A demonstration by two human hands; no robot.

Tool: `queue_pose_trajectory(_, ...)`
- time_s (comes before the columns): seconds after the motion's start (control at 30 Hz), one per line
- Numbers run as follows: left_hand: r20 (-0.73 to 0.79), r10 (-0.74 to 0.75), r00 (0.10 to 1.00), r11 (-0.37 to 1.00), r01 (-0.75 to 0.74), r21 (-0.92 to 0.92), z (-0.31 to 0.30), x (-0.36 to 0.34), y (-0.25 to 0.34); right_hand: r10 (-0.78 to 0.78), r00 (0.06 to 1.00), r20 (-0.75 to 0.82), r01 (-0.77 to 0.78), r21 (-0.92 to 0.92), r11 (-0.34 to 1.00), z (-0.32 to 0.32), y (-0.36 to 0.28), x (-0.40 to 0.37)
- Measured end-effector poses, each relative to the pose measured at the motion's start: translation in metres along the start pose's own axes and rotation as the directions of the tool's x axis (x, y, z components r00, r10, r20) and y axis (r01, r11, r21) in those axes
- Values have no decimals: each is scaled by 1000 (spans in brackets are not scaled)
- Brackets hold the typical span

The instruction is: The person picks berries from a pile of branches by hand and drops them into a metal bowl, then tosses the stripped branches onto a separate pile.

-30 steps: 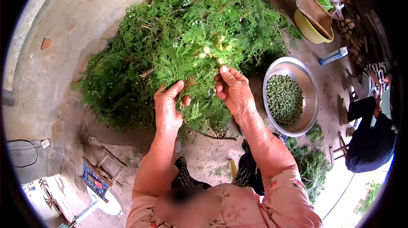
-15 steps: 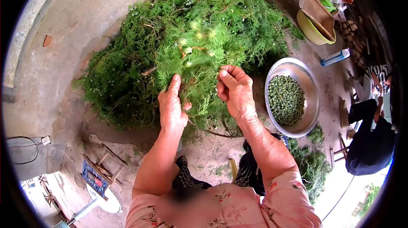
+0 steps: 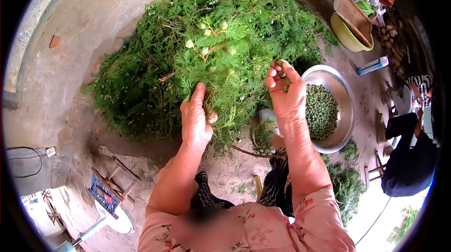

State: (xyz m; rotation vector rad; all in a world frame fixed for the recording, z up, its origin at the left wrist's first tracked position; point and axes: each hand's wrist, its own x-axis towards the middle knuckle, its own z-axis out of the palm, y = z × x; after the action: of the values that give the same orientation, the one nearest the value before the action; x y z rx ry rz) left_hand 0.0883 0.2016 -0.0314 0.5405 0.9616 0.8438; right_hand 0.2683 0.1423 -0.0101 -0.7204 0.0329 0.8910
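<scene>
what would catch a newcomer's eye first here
A huge heap of feathery green branches covers the ground at top centre. In front of it the left hand grips a sprig bearing pale round cones, while the right hand is pinched shut on small green bits. Just right of that hand sits a steel bowl holding a pile of round green cones.

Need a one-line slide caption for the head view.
Left hand grips a leafy sprig over the branch pile; right hand pinches green berries beside a metal bowl holding more.
</scene>
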Motion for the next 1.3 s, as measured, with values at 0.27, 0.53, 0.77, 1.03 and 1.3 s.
queue_pose_trajectory(0.27, 48, -63, 997, 995, 67, -81, 6, -1, 5, 86, 976, 198, -21, -308, 951, -6, 13, -3)
queue_pose_trajectory(0.53, 85, -135, 987, 979, 146, -140, 12, -4, 5, -296, 722, 625, 681, -718, 144, 4, 34, -15)
queue_pose_trajectory(0.77, 224, -262, 939, 961, 275, -27, 3, -8, 4, -159, 975, 157, 223, -616, 756, 2, 33, -16)
queue_pose_trajectory(1.03, 225, -259, 939, 965, 263, 10, 12, -16, -10, 157, 969, -190, -191, -178, 965, -9, 20, -5)
queue_pose_trajectory(1.3, 88, -164, 983, 986, 163, 19, 4, -12, 1, 79, 997, 9, -78, -125, 989, -18, -1, 9)
